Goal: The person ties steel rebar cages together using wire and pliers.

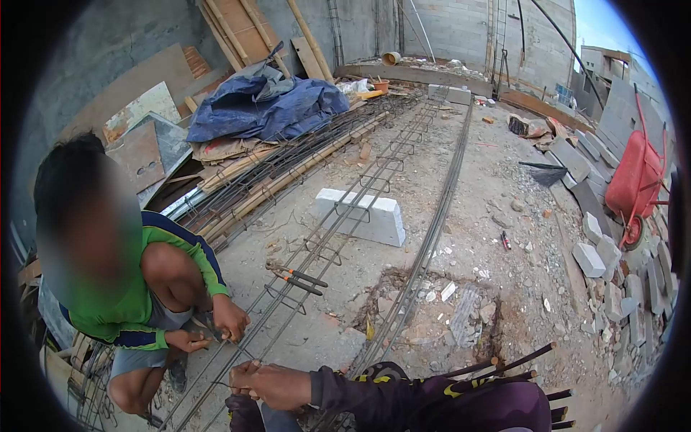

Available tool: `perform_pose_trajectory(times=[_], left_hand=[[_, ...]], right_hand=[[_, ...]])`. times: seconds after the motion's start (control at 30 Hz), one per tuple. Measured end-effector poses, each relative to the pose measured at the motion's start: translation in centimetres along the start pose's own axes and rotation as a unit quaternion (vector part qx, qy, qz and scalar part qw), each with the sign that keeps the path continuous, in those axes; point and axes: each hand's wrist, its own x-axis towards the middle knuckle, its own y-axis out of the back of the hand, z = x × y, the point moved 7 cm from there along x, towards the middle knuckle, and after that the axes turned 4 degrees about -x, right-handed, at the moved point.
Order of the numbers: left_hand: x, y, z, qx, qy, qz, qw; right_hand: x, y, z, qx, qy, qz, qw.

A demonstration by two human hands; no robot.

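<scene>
Purple sleeve (360,394) leads in to the right hand (284,389), fingers curled together at the near end of the cage (327,246). Whether wire or bar sits between the tips, cannot tell. Left hand (240,376) mostly hidden behind it; its grip cannot be told. Both low and close, probably to get fingers in among the bars.

Cage lies under and beyond the grip: long, thin, grey steel bars, with bent hoops spaced along them, likely keeping the bars apart. Just left of the grip, 2 co-worker's hands (229,317) (186,340) over the same steel, green shirt (158,237) behind.

Ribbed bar ends (529,358) to the right of the grip, rusty-dark, rough.

Farther out along the cage, pincers (304,276) rest across it, orange and black handles, probably parked within reach. Beyond them, 1 pale block (385,222), square-edged, chalky, under the cage; seems a prop lifting it off the dirt.

Right of the cage, loose rods (445,198) in a long, narrow bundle. Ground gritty, broken at a shallow pit (468,317).

Farther, left: blue tarp (266,108), crumpled, over timber. Far right: red wheelbarrow (633,173), dented-looking, tipped up. Farthest: grey block wall (461,32).
</scene>
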Motion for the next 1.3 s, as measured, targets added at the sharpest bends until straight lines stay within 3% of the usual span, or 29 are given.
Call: perform_pose_trajectory(times=[0.03, 0.17, 0.23, 0.3, 0.37, 0.43, 0.47, 0.67, 0.87, 1.03, 1.13, 1.23, 1.3], left_hand=[[-0.3, -0.2, 0.3, -0.033, 0.014, 0.004, 0.999], [-0.9, -0.4, 2.6, 0.08, -0.035, 0.003, 0.996], [1.7, 0.9, -3.2, 0.093, -0.021, 0.001, 0.995], [0.8, 1.0, -2.7, 0.198, -0.017, 0.055, 0.979], [-0.4, 0.8, -0.1, 0.271, 0.008, 0.08, 0.959], [-1.5, 0.5, 2.9, 0.212, 0.043, 0.055, 0.975], [-0.1, 0.7, -0.2, 0.225, 0.021, 0.062, 0.972], [-0.7, 0.9, 0.2, 0.198, 0.055, 0.042, 0.978], [-0.2, 0.3, 0.4, 0.205, 0.026, 0.033, 0.978], [-0.3, 0.4, 0.5, 0.212, 0.06, 0.029, 0.975], [-0.2, 0.4, 0.2, 0.195, 0.055, 0.024, 0.979], [-0.3, 0.5, 0.4, 0.202, 0.072, 0.02, 0.977], [-0.4, 0.7, 0.7, 0.197, 0.071, 0.021, 0.978]], right_hand=[[-0.1, 0.0, -0.4, 0.017, 0.002, 0.003, 1.0], [-0.8, 0.3, -0.5, 0.031, -0.002, 0.037, 0.999], [-0.7, 0.2, 0.7, 0.027, -0.036, 0.046, 0.998], [0.2, -1.0, 4.1, 0.002, -0.013, 0.118, 0.993], [0.5, -1.6, 6.4, -0.067, -0.088, 0.085, 0.99], [0.8, -1.8, 7.2, -0.086, -0.092, 0.059, 0.99], [1.0, -1.9, 7.8, -0.061, -0.095, 0.055, 0.992], [0.7, -2.1, 10.6, -0.008, -0.181, 0.025, 0.983], [0.8, -3.6, 13.3, 0.002, -0.189, 0.015, 0.982], [0.5, -6.2, 16.6, 0.007, -0.199, -0.009, 0.98], [-0.2, -7.4, 18.2, 0.034, -0.296, -0.093, 0.95], [-0.8, -9.2, 19.8, -0.032, -0.281, -0.144, 0.948], [-1.3, -10.2, 20.2, 0.0, -0.351, -0.189, 0.917]])
